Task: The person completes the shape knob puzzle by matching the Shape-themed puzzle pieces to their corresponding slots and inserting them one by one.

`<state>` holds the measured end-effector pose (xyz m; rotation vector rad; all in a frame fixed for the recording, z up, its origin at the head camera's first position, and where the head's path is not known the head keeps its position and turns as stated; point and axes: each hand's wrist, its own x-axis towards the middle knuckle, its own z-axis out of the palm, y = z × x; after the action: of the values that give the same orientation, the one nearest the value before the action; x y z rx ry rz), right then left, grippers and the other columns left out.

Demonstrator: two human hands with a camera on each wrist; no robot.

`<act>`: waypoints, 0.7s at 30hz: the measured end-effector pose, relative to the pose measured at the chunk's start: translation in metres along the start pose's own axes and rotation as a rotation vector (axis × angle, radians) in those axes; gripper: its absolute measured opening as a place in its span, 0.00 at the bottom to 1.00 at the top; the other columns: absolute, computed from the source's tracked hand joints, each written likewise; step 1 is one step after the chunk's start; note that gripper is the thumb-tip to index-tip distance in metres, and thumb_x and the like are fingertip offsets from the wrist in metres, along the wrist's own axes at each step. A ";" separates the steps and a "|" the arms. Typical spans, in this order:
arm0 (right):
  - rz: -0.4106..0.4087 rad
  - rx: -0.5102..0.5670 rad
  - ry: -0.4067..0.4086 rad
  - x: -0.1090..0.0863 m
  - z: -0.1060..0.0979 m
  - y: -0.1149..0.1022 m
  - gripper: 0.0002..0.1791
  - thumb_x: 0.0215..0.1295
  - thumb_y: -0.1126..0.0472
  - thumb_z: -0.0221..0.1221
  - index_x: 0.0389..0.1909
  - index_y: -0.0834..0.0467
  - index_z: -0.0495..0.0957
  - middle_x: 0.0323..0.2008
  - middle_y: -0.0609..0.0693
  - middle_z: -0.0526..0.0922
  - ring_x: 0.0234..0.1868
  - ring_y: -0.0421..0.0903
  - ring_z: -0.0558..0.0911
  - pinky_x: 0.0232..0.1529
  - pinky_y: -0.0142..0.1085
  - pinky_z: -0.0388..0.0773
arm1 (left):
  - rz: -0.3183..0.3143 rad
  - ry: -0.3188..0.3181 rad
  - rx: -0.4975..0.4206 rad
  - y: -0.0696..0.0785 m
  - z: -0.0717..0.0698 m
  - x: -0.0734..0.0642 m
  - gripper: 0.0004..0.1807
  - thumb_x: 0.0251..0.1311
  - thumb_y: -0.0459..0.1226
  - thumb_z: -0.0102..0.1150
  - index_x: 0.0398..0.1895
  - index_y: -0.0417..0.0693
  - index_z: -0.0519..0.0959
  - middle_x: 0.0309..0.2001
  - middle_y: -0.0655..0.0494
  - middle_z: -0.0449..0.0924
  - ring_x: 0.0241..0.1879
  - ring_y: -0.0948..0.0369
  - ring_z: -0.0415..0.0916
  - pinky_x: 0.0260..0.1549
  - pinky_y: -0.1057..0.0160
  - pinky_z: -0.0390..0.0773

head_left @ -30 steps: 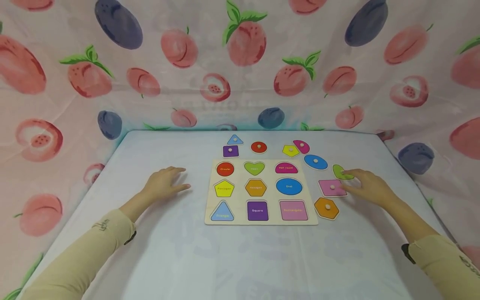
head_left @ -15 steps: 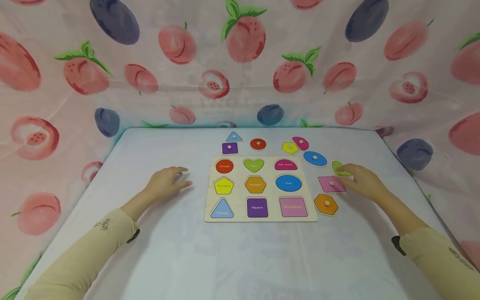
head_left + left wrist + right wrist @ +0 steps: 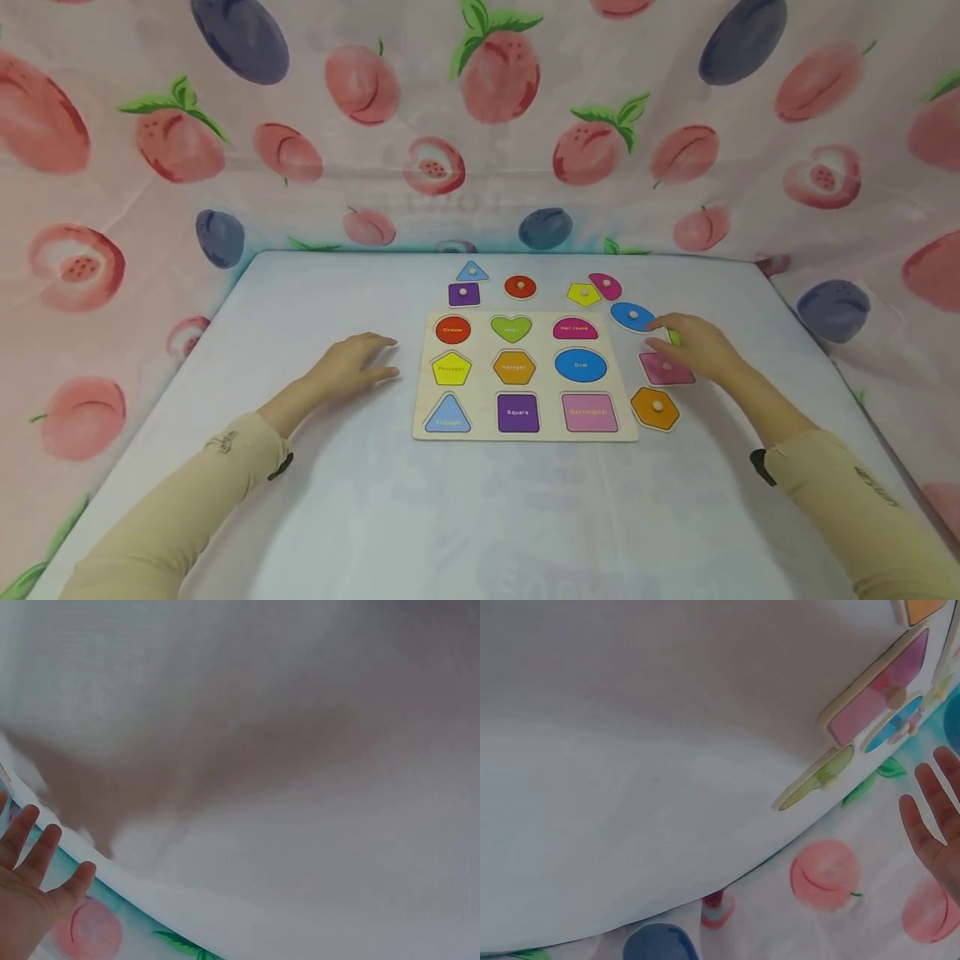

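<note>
A wooden puzzle board (image 3: 476, 421) lies on the table, printed with named colored shapes. To its left my left hand (image 3: 348, 367) hovers with fingers extended, holding nothing; the left wrist view shows its spread fingers (image 3: 46, 851). On the board's right my right hand (image 3: 697, 346) hangs over the loose knobbed pieces, fingertips by the blue oval piece (image 3: 628, 315). Contact with it cannot be made out. Below the hand lies the pink rectangle piece (image 3: 660, 372). Partly hidden behind the fingers is the green piece (image 3: 817, 780). The orange hexagon piece (image 3: 655, 408) lies nearer me.
Behind the board lie a blue triangle piece (image 3: 472, 271), a purple square piece (image 3: 463, 294), a red circle piece (image 3: 520, 287), a yellow pentagon piece (image 3: 582, 294) and a magenta half-round piece (image 3: 607, 286). Fruit-patterned cloth (image 3: 480, 200) hangs behind the white-covered table (image 3: 480, 517).
My right hand has moved left from the green piece and pink rectangle toward the blue oval. My left hand has drifted slightly right. The pieces stay in place.
</note>
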<state>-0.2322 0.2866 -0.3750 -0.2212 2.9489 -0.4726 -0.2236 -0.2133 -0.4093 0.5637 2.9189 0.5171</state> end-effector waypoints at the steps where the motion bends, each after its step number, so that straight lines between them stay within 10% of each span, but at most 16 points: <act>1: 0.000 0.002 -0.004 0.002 0.000 -0.002 0.26 0.65 0.53 0.56 0.59 0.63 0.71 0.59 0.69 0.70 0.61 0.67 0.66 0.58 0.62 0.66 | 0.004 -0.010 0.003 0.001 0.000 0.001 0.32 0.58 0.49 0.61 0.62 0.41 0.70 0.62 0.40 0.70 0.64 0.43 0.65 0.63 0.42 0.63; 21: -0.197 0.021 0.052 0.043 0.002 -0.038 0.20 0.64 0.61 0.58 0.55 0.65 0.74 0.52 0.65 0.78 0.55 0.63 0.74 0.57 0.56 0.71 | 0.055 -0.233 -0.014 0.017 0.006 0.016 0.55 0.48 0.61 0.63 0.74 0.48 0.50 0.75 0.48 0.47 0.74 0.44 0.40 0.64 0.29 0.37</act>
<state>-0.2692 0.2433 -0.3703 -0.5084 2.9854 -0.5413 -0.2317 -0.1902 -0.4101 0.6565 2.6844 0.4449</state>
